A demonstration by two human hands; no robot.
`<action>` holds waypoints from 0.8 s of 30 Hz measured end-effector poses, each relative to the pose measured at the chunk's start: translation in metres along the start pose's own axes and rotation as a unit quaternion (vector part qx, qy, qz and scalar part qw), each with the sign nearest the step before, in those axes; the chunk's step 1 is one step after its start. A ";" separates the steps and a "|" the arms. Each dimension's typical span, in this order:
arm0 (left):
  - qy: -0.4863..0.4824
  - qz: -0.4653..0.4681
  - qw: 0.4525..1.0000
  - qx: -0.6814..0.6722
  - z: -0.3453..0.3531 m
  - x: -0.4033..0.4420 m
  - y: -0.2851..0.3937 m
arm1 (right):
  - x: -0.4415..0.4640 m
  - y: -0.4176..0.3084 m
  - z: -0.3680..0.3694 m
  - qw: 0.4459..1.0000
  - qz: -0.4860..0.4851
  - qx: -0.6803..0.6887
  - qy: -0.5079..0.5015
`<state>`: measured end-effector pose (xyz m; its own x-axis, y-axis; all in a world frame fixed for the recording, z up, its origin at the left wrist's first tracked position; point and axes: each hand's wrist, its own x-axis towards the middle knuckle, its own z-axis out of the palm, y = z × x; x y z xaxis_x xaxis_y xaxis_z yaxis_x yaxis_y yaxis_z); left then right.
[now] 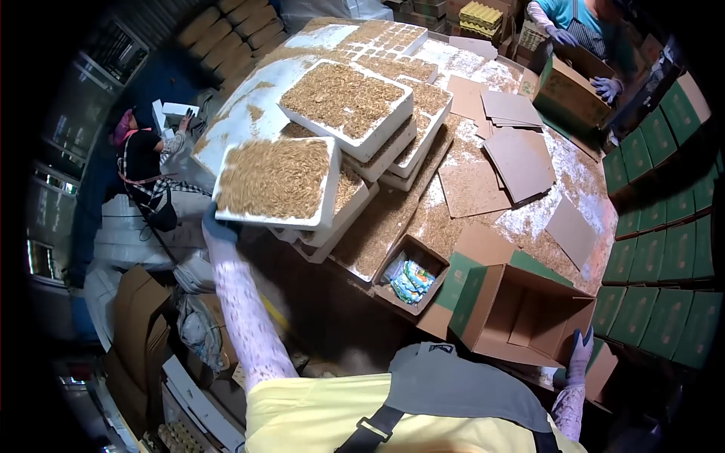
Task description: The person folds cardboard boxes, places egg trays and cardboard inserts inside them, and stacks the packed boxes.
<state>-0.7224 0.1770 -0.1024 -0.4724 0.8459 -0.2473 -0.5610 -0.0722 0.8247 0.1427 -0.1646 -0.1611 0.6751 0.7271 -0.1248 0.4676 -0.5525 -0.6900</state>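
My left hand, in a blue glove, grips the near left corner of a white foam box filled with loose tan husks; its fingertips are hidden by the box. That box looks tilted on top of a stack, and its filling is smeared by motion. My right hand, gloved too, is closed on the right wall of an open cardboard box with green outer panels. No contents show inside it. Between my hands, a small brown carton holds several colourful packets.
More husk-filled foam boxes stand behind. Flat cardboard sheets lie on the husk-strewn table. Green cartons are stacked at right. One co-worker handles a carton at upper right; another person is at left.
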 end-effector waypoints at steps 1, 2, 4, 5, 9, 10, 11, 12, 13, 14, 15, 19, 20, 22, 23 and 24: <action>-0.047 0.007 0.999 -0.013 -0.011 -0.037 -0.005 | 0.000 -0.003 -0.001 1.000 0.013 0.003 -0.006; -0.025 -0.010 0.999 -0.027 -0.005 -0.075 -0.006 | -0.001 -0.009 -0.001 1.000 0.027 0.007 -0.010; -0.095 -0.073 0.990 -0.073 -0.018 -0.110 -0.015 | -0.004 -0.019 0.001 0.999 0.034 0.012 -0.024; -0.077 -0.078 0.993 -0.045 -0.023 -0.115 -0.021 | -0.003 -0.024 0.000 0.999 0.028 0.013 -0.030; -0.043 0.015 0.999 -0.013 0.001 -0.138 -0.044 | -0.003 -0.020 0.001 1.000 -0.018 0.001 -0.018; -0.033 0.061 0.998 0.000 0.000 -0.141 -0.051 | -0.003 -0.021 0.001 1.000 -0.013 -0.021 -0.012; -0.005 0.085 0.996 0.012 -0.004 -0.146 -0.056 | -0.007 -0.032 0.003 0.999 -0.024 0.024 -0.019; 0.014 0.110 0.993 0.029 0.016 -0.174 -0.060 | -0.007 -0.035 0.001 0.997 -0.032 0.066 -0.022; -0.036 0.035 0.999 -0.010 0.026 -0.197 -0.055 | 0.002 -0.005 0.010 1.000 -0.024 0.006 0.015; -0.085 -0.044 0.994 -0.049 0.034 -0.220 -0.051 | -0.002 -0.017 0.007 0.998 -0.044 0.053 0.011; -0.112 -0.075 0.990 -0.046 0.051 -0.247 -0.053 | -0.006 -0.023 0.003 0.996 -0.051 0.077 -0.002; -0.124 -0.077 0.988 0.045 0.139 -0.344 -0.107 | 0.001 -0.001 0.012 0.973 -0.044 0.225 -0.026; -0.185 -0.147 0.972 -0.007 0.149 -0.349 -0.122 | 0.000 -0.007 0.011 0.967 -0.053 0.247 -0.040; -0.265 -0.250 0.931 -0.027 0.185 -0.374 -0.167 | 0.002 -0.007 0.016 0.950 -0.010 0.308 -0.045; -0.286 -0.286 0.914 -0.024 0.205 -0.390 -0.186 | 0.000 -0.010 0.018 0.939 -0.007 0.341 -0.043; -0.305 -0.321 0.896 -0.021 0.222 -0.403 -0.203 | 0.001 -0.007 0.017 0.927 -0.004 0.374 -0.041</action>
<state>-0.2674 -0.0324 -0.0573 0.4099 0.8508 -0.3288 -0.6149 0.5240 0.5893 0.1297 -0.1529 -0.1686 0.6133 0.7755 -0.1500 -0.0743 -0.1325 -0.9884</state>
